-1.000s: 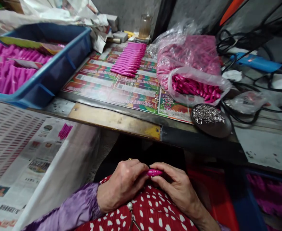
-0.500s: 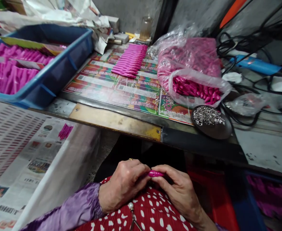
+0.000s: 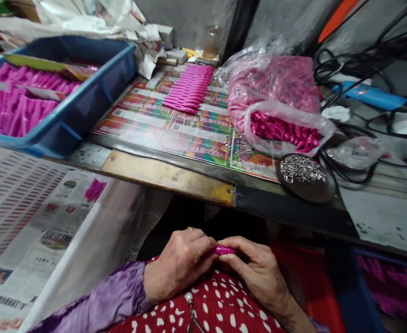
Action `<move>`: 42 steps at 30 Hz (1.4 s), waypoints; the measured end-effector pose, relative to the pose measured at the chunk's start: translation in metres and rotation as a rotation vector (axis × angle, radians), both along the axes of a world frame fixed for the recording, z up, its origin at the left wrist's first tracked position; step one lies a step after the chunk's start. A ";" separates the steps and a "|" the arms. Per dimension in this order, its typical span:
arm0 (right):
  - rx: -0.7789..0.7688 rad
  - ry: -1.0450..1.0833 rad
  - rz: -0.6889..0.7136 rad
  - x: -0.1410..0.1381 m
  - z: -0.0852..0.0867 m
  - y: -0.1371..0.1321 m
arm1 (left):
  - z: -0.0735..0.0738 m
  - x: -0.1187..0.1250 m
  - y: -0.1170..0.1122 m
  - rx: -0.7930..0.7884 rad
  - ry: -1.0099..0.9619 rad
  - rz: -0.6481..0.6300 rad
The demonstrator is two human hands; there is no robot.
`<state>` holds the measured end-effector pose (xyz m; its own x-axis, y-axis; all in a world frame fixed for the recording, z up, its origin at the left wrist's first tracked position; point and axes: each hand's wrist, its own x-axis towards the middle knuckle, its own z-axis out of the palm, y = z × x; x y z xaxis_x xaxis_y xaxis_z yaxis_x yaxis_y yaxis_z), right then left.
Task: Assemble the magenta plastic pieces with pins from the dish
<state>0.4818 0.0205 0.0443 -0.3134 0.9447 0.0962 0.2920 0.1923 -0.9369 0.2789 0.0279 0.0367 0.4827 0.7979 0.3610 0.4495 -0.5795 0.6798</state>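
Observation:
Both my hands meet over my lap, below the table edge. My left hand [image 3: 179, 266] and my right hand [image 3: 257, 273] pinch the same small pink plastic piece [image 3: 223, 250] between their fingertips; only its middle shows. A ring sits on my left hand. On the table ahead lie a neat row of pink pieces [image 3: 188, 88], a clear bag of pink pieces [image 3: 280, 129] with its mouth open toward me, and a dark round dish [image 3: 311, 192] of small metal bits.
A blue crate [image 3: 71, 115] of pink pieces stands at the left on the table. Newspaper [image 3: 23, 217] with a few pink pieces covers a surface at my left. Black cables [image 3: 352, 166] and a blue tool [image 3: 370, 95] lie at the right. Red and blue bins [image 3: 331, 296] sit under the table.
My hands stay together on the pink piece; my fingers have closed further over it, so less of it shows. The view has shifted slightly.

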 end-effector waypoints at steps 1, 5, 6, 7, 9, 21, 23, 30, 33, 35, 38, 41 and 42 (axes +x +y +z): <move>0.007 -0.002 -0.004 -0.001 0.000 0.000 | -0.001 0.000 0.000 0.005 0.001 0.006; 0.043 -0.010 -0.041 -0.003 0.003 0.000 | -0.006 0.002 -0.003 0.005 0.004 0.031; 0.053 -0.014 -0.053 -0.003 0.003 0.000 | -0.007 0.002 -0.004 -0.001 0.003 0.036; 0.064 -0.017 -0.066 -0.003 0.004 -0.001 | -0.008 0.003 -0.005 -0.007 0.000 0.039; 0.080 -0.021 -0.087 -0.003 0.004 -0.001 | -0.009 0.003 -0.006 -0.007 -0.009 0.046; 0.088 -0.071 -0.040 0.000 0.013 0.004 | 0.004 0.005 0.004 0.035 -0.013 0.032; 0.183 -0.125 -0.049 0.004 0.022 0.008 | 0.006 0.007 0.009 0.096 -0.011 0.043; 0.540 -0.395 -0.260 0.052 0.054 0.037 | 0.019 0.010 0.030 0.245 -0.031 0.071; 0.673 -0.572 -0.403 0.075 0.053 0.056 | 0.019 0.008 0.034 0.256 -0.055 0.082; 0.731 -0.688 -0.432 0.087 0.049 0.069 | 0.017 0.006 0.036 0.259 -0.064 0.085; 0.768 -0.832 -0.438 0.097 0.041 0.084 | 0.014 0.001 0.037 0.258 -0.031 0.061; 0.760 -0.935 -0.434 0.100 0.036 0.091 | 0.015 -0.003 0.039 0.255 -0.009 0.058; 0.756 -0.957 -0.434 0.099 0.035 0.091 | 0.015 -0.004 0.039 0.256 -0.009 0.059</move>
<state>0.5811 0.1115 0.0793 -0.2375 0.7959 0.5570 0.9534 0.3009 -0.0234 0.2754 0.0669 0.0522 0.4337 0.7068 0.5588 0.4827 -0.7060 0.5183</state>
